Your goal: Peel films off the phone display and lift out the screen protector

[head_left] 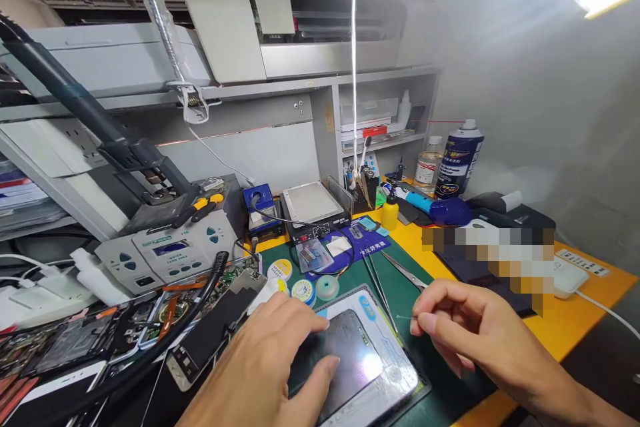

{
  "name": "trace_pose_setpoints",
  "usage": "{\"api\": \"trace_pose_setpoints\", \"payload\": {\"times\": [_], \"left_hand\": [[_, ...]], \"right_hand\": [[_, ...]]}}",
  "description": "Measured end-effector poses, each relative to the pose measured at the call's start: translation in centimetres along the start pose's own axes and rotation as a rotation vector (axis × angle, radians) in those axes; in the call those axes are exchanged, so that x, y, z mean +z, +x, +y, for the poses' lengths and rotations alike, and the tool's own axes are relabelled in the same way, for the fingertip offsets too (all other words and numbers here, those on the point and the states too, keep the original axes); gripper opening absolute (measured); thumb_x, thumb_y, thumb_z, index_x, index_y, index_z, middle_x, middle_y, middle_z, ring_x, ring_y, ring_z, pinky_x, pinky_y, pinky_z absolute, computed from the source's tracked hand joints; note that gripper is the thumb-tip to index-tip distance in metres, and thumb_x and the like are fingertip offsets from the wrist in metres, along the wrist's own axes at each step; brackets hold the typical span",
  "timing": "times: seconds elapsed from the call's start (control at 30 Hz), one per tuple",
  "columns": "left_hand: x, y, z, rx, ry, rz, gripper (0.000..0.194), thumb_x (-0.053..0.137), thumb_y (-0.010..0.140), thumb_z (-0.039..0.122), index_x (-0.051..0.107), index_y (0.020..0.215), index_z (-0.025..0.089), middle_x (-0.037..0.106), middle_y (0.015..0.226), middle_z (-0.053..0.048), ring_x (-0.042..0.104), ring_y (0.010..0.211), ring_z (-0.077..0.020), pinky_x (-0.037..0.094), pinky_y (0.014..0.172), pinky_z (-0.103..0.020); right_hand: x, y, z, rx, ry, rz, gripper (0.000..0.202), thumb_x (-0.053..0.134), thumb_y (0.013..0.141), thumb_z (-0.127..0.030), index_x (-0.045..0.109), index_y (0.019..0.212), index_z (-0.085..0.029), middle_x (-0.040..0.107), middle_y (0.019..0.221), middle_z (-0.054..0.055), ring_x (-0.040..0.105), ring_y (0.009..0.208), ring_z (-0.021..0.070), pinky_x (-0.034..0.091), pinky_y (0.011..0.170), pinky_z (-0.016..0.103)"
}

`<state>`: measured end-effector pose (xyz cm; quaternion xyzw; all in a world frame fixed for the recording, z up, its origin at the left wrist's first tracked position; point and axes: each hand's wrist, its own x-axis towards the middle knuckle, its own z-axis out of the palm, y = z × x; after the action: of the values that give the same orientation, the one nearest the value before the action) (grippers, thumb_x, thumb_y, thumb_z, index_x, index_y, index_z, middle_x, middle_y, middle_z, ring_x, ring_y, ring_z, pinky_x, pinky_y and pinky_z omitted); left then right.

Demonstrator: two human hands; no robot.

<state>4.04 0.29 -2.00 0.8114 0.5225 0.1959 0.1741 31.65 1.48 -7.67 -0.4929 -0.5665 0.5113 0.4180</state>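
A phone screen (357, 357) lies on a white-and-blue pad (395, 373) on the green mat (400, 280). My left hand (265, 367) rests flat on the screen's left side, fingers spread, thumb pressing the glass. My right hand (465, 330) hovers just right of the pad, thumb and forefinger pinched on a very thin wire (404, 317) that points left toward the pad. Two tweezers (377, 280) lie on the mat just behind the pad.
Opened phones and circuit boards (165, 327) crowd the left. A rework station (165, 250), hot plate (313, 203), solder spools (303, 290), yellow bottle (390, 213), spray can (457, 160) and tool holder (367, 190) stand behind. A black hose (165, 347) crosses the left.
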Motion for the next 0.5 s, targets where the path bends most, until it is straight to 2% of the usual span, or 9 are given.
{"api": "trace_pose_setpoints", "payload": {"times": [0.07,0.13,0.2,0.3,0.4,0.5], "left_hand": [[0.1,0.2,0.1,-0.038,-0.004,-0.064,0.028,0.078,0.076,0.037,0.078,0.101,0.025,0.075,0.104,-0.009,0.067,0.101,-0.0341,0.048,0.091,-0.041],[0.2,0.4,0.2,-0.057,-0.037,-0.061,0.037,0.085,0.067,0.038,0.079,0.102,0.027,0.075,0.105,-0.009,0.066,0.102,-0.0348,0.047,0.092,-0.041],[0.3,0.9,0.4,-0.055,-0.097,-0.028,0.040,0.084,0.065,0.039,0.077,0.103,0.027,0.074,0.102,-0.007,0.066,0.101,-0.0332,0.048,0.090,-0.038],[0.3,2.3,0.8,-0.075,-0.143,-0.058,0.040,0.079,0.067,0.041,0.074,0.104,0.027,0.072,0.096,-0.006,0.066,0.098,-0.0308,0.050,0.084,-0.034],[-0.1,4.0,1.4,-0.123,-0.090,-0.196,0.044,0.077,0.066,0.045,0.070,0.105,0.026,0.070,0.096,-0.004,0.066,0.097,-0.0292,0.049,0.082,-0.032],[-0.9,4.9,1.8,-0.174,-0.002,-0.365,0.049,0.078,0.064,0.049,0.067,0.105,0.026,0.069,0.098,-0.003,0.065,0.094,-0.0273,0.049,0.078,-0.031]], "right_hand": [[0.3,-0.4,0.4,-0.005,0.015,0.011,0.040,0.077,0.081,-0.059,0.068,0.079,-0.021,0.060,0.063,-0.002,0.046,0.042,0.0078,0.035,0.042,0.021],[0.6,-0.8,0.8,-0.003,0.029,0.015,0.040,0.078,0.081,-0.060,0.069,0.080,-0.021,0.058,0.064,-0.002,0.045,0.042,0.0075,0.035,0.040,0.021],[0.9,-1.1,1.0,0.011,0.043,0.012,0.038,0.079,0.080,-0.059,0.069,0.082,-0.022,0.057,0.062,-0.003,0.045,0.040,0.0073,0.034,0.038,0.020],[1.3,-1.4,1.2,0.039,0.094,0.030,0.040,0.080,0.079,-0.060,0.069,0.082,-0.022,0.060,0.061,-0.002,0.045,0.037,0.0069,0.034,0.037,0.020],[1.3,-1.5,1.2,0.047,0.168,0.063,0.044,0.081,0.077,-0.062,0.068,0.080,-0.021,0.068,0.068,0.001,0.046,0.036,0.0059,0.034,0.036,0.019],[0.9,-1.7,1.4,0.047,0.212,0.040,0.043,0.081,0.078,-0.061,0.068,0.081,-0.020,0.067,0.065,0.001,0.048,0.038,0.0062,0.035,0.038,0.019]]}}
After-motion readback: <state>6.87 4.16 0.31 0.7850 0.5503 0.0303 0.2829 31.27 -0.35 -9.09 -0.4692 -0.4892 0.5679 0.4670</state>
